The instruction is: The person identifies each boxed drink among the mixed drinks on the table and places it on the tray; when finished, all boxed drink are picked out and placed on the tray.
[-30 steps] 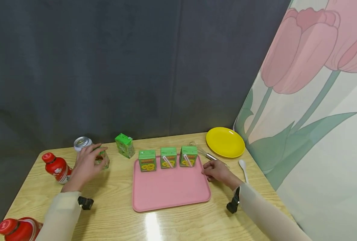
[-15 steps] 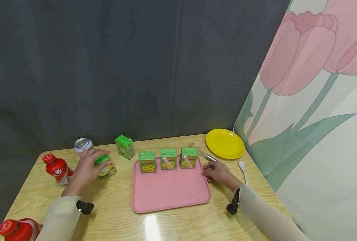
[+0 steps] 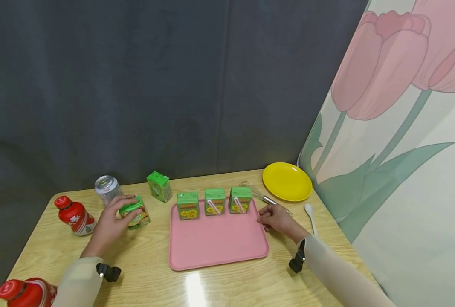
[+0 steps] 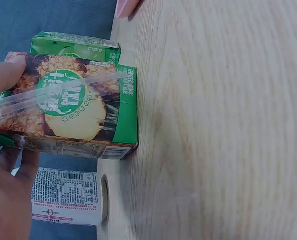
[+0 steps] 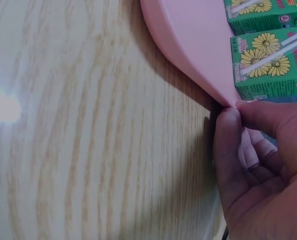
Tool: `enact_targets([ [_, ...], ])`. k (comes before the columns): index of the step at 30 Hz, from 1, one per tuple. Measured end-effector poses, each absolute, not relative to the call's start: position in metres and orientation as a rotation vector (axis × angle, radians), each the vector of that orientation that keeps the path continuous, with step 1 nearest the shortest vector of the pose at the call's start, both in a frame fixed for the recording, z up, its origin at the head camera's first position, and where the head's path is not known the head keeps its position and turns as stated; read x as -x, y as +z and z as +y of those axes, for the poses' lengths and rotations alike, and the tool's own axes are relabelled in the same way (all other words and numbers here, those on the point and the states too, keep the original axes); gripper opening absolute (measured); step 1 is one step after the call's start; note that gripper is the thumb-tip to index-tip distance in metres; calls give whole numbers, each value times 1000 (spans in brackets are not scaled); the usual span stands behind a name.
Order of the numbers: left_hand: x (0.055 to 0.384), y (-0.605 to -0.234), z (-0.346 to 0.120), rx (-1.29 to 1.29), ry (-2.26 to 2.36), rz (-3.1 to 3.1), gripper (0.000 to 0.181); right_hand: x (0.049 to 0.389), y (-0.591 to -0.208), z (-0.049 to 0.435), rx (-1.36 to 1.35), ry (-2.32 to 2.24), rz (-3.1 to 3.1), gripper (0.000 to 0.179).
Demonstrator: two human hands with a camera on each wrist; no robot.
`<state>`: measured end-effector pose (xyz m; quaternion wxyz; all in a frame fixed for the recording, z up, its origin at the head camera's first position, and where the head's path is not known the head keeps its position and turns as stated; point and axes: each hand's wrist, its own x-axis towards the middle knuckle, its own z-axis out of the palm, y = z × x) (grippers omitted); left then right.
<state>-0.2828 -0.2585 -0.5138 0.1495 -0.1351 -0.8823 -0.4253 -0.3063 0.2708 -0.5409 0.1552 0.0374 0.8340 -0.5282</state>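
Note:
My left hand (image 3: 108,226) holds a green juice box (image 4: 68,107) with pineapple pictures and a straw on its front. In the left wrist view the thumb lies on the front near the top and the fingers go behind it. The box stands upright close by the table surface. My right hand (image 3: 279,219) pinches the right rim of a pink tray (image 3: 219,243) between thumb and index finger. Along the tray's far edge stand three green drink boxes with yellow flowers, the left one (image 3: 188,207), the middle one (image 3: 215,202) and the right one (image 3: 240,200).
Behind the left hand stand a silver can (image 3: 107,187) and another green box (image 3: 159,186). Red bottles stand at left, one farther back (image 3: 75,216) and one in front (image 3: 27,293). A whisk (image 3: 267,199), yellow plate (image 3: 287,182) and white spoon (image 3: 310,217) lie at right.
The pineapple juice box has shifted toward me and slightly right with the left hand, uncovering more of the can. The right hand and tray have stayed in place.

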Motion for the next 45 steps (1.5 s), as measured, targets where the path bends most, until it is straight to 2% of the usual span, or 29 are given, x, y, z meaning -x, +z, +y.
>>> enact_targets([
  [7,273,-515,-256,344,-1222,-2542,27,305,-542,272,-92,-1527,2370,21],
  [18,274,-524,-257,387,-1269,-2459,33,307,-541,273,-79,-1530,2363,22],
  [27,270,-517,-245,396,-1231,-2477,26,307,-540,273,-98,-1531,2363,22],
  [45,256,-482,-170,810,-1409,-2331,32,307,-542,272,-87,-1528,2370,20],
])
